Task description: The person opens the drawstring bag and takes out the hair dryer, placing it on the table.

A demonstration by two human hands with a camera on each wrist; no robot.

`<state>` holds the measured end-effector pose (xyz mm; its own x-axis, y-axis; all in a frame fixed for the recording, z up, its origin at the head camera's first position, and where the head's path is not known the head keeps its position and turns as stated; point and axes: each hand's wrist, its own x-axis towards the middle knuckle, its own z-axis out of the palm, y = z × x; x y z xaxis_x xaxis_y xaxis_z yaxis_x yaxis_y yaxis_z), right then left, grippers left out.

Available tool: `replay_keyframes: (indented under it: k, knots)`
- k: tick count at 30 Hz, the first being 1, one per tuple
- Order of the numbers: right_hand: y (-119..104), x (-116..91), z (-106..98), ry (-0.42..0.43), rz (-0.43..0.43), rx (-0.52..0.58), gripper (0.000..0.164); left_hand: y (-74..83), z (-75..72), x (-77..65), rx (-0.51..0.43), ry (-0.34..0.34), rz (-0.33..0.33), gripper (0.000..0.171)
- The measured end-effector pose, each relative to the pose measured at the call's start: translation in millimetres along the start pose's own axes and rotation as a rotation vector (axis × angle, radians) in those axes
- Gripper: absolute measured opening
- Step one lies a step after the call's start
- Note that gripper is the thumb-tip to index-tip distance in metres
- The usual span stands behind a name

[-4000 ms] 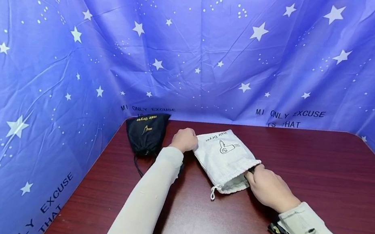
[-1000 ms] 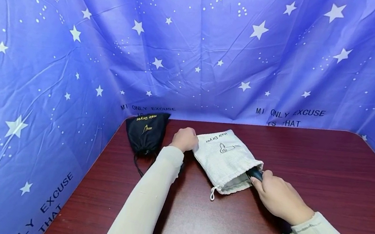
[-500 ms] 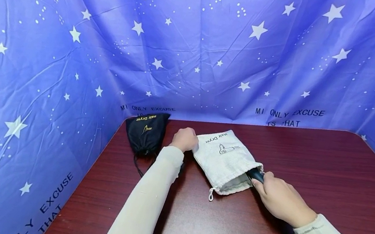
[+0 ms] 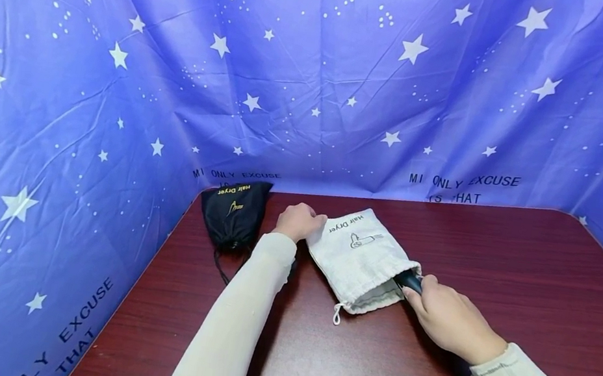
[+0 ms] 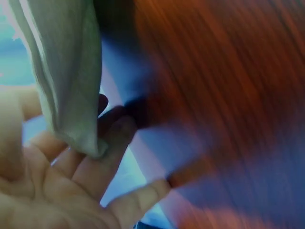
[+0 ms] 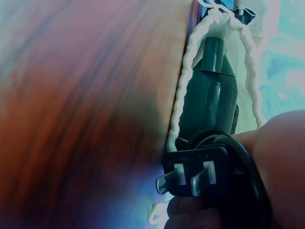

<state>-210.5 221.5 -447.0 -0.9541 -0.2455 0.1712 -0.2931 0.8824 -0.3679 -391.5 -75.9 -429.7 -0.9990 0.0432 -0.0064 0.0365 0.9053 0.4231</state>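
Note:
In the head view, a white drawstring bag [image 4: 353,252] printed "Hair Dryer" lies on the table, its mouth facing right. My right hand [image 4: 455,317] grips a dark hair dryer [image 4: 410,280] at the bag's mouth. The right wrist view shows the dryer's body [image 6: 209,98] inside the bag opening, with a two-prong plug [image 6: 198,171] and wound cord [image 6: 248,167] near my fingers. My left hand [image 4: 299,222] is at the bag's far left corner. In the left wrist view its fingers [image 5: 102,167] are spread and fairly straight, behind the hanging bag corner [image 5: 71,95]; thumb contact is unclear.
A black drawstring pouch [image 4: 233,213], also printed "Hair Dryer", lies left of my left hand at the table's back-left corner. Blue star-printed cloth [image 4: 320,72] surrounds the reddish-brown table [image 4: 503,259] at the back and sides.
Over four seconds my right hand drew back to the right, exposing more of the dryer, then stayed nearly still. Just now my left hand's fingers loosened, and the bag shifted slightly left.

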Motion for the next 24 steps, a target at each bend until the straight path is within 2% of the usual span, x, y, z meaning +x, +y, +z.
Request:
replay_keyframes:
  k: [4, 7, 14, 18, 24]
  knots:
    - [1, 0, 2, 0.006, -0.002, 0.001, 0.039, 4.5, 3.3, 1.2, -0.025, 0.045, 0.024, 0.024]
    - [3, 0, 3, 0.011, -0.004, 0.001, 0.039, 8.2, 6.0, 0.5, -0.050, 0.076, 0.013, 0.021]
    - [3, 0, 0, 0.026, -0.016, 0.000, 0.038, 10.6, 5.6, 3.3, -0.045, 0.091, -0.043, 0.052]
    - [3, 0, -2, 0.038, -0.023, -0.006, 0.037, 8.8, 2.5, 3.8, -0.050, 0.081, -0.055, 0.054]
    - [2, 0, -2, 0.030, -0.021, 0.001, 0.037, 4.6, 0.2, 1.5, 0.002, 0.090, -0.071, 0.049]
